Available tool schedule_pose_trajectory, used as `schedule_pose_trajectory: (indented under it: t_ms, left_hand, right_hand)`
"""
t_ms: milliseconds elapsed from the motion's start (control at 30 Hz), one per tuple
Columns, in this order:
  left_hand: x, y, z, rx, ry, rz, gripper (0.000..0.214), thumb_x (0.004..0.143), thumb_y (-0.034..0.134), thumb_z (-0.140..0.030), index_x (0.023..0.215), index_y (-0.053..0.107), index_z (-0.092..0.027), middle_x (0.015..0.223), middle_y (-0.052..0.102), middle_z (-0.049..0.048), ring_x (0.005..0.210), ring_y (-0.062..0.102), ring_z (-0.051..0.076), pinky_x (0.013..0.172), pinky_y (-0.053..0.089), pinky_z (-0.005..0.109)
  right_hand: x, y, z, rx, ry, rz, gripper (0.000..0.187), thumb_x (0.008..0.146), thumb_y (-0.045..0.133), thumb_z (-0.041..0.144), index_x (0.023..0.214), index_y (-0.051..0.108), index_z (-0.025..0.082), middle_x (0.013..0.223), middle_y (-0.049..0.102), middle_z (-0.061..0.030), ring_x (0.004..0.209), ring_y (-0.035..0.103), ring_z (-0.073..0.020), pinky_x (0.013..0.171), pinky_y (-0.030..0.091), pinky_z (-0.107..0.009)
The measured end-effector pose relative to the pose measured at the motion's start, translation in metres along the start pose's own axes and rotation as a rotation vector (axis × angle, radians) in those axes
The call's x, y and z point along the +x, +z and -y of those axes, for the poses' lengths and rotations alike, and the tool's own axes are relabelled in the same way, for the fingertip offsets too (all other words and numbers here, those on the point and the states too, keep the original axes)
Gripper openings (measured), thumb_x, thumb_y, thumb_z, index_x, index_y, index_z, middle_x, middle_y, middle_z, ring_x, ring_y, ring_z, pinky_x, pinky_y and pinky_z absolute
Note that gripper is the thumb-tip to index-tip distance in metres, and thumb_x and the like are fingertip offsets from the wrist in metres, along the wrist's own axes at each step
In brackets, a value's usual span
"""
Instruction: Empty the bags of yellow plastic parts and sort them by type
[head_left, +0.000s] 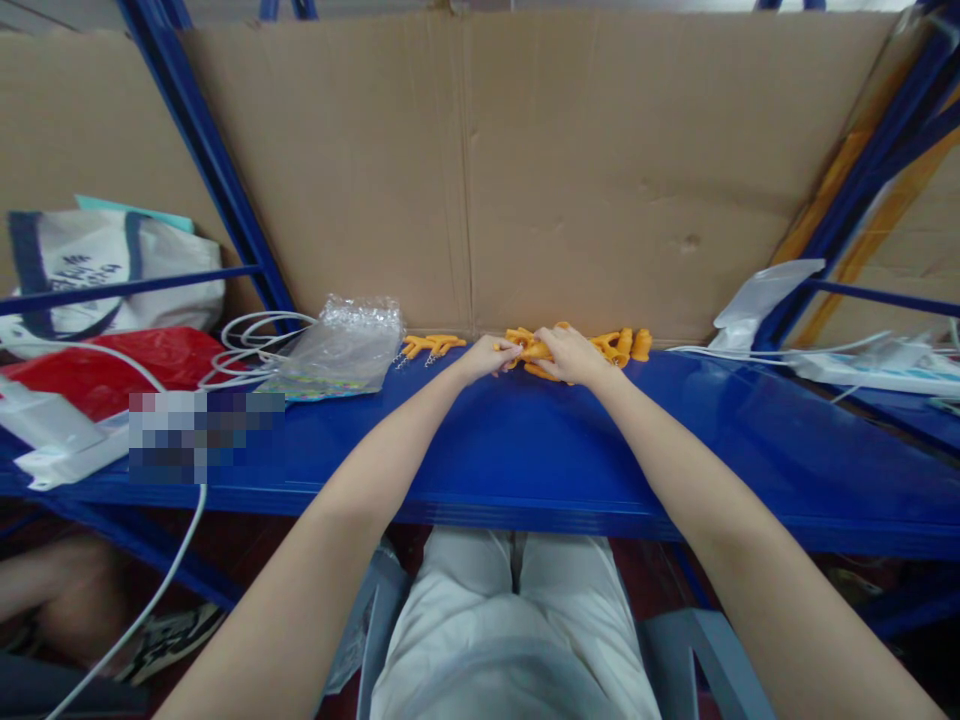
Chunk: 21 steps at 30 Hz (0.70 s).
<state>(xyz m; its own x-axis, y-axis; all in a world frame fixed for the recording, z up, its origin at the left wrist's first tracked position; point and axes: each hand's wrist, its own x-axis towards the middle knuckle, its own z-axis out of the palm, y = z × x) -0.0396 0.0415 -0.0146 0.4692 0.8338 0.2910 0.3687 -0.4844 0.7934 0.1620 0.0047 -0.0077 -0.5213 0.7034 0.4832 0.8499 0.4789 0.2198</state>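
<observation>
A tall cardboard sheet (pixel 637 130) is stood upright along the far side at 12 o'clock, w/ a blue shelf top (pixel 510 440) set in front. On the shelf at 11, a clear plastic bag (pixel 349 345) is laid, partly crumpled. Near the back edge, from 12 twd 1, a cluster of orange parts (pixel 606 347) is spread, part of it covered by the R hand (pixel 576 357). The L hand (pixel 482 360) is held just beside it at 12. Btwn 11 & 12, apart from the L hand, branched orange pieces (pixel 433 345) w/ metal spirals are laid. At the cluster's 1 o'clock end, a stubby orange part (pixel 640 345) is seen. Btwn the hands, at 12, an orange piece (pixel 535 351) is gripped: L thumb & fingers are pinched on its near-left end; R fingers are curled over its other side, some tips hidden. Step in hand, as judged: one piece being worked w/ both hands. For the next move, a steady R grip & fine L fingertip control are prob. called for, w/ neighbouring parts left undisturbed.
</observation>
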Motion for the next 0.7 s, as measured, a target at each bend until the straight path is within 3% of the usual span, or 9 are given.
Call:
schedule_pose_trajectory:
  t_ms: [100, 300, 500, 700]
  left_hand:
    - [0.0, -0.003, 0.002, 0.004, -0.009, 0.001, 0.031, 0.089, 0.063, -0.032, 0.064, 0.065, -0.014, 0.053, 0.057, -0.0008, 0.051, 0.052, 0.009, 0.05, 0.043, 0.018]
    - [0.0, -0.007, 0.004, 0.012, -0.046, -0.021, 0.027, 0.09, 0.061, -0.028, 0.067, 0.068, -0.013, 0.053, 0.057, -0.0014, 0.053, 0.053, 0.009, 0.053, 0.045, 0.02]
    - [0.002, -0.005, 0.008, 0.026, -0.061, -0.042, 0.026, 0.089, 0.064, -0.033, 0.071, 0.07, -0.014, 0.053, 0.059, -0.0003, 0.053, 0.055, 0.01, 0.051, 0.045, 0.02]
    - [0.0, -0.012, 0.012, 0.093, -0.097, -0.074, 0.029, 0.087, 0.063, -0.031, 0.063, 0.066, -0.015, 0.052, 0.058, 0.0001, 0.05, 0.052, 0.01, 0.05, 0.043, 0.021]
  right_hand:
    - [0.0, -0.001, 0.003, 0.047, 0.005, -0.007, 0.044, 0.099, 0.045, 0.043, 0.128, 0.056, 0.011, 0.111, 0.071, -0.0194, 0.102, 0.062, -0.0312, 0.086, 0.04, -0.038]
    - [0.005, -0.003, 0.005, 0.024, -0.052, 0.041, 0.036, 0.102, 0.042, 0.037, 0.114, 0.066, 0.013, 0.112, 0.071, -0.0175, 0.107, 0.061, -0.0291, 0.088, 0.038, -0.037]
    - [0.008, -0.002, 0.004, -0.04, -0.061, 0.03, 0.028, 0.098, 0.051, 0.031, 0.115, 0.064, 0.013, 0.107, 0.07, -0.0166, 0.106, 0.059, -0.0291, 0.087, 0.037, -0.037]
    - [-0.001, 0.003, -0.013, -0.086, 0.085, -0.02, 0.023, 0.094, 0.052, 0.022, 0.114, 0.061, 0.014, 0.11, 0.068, -0.0179, 0.108, 0.057, -0.0308, 0.089, 0.037, -0.039]
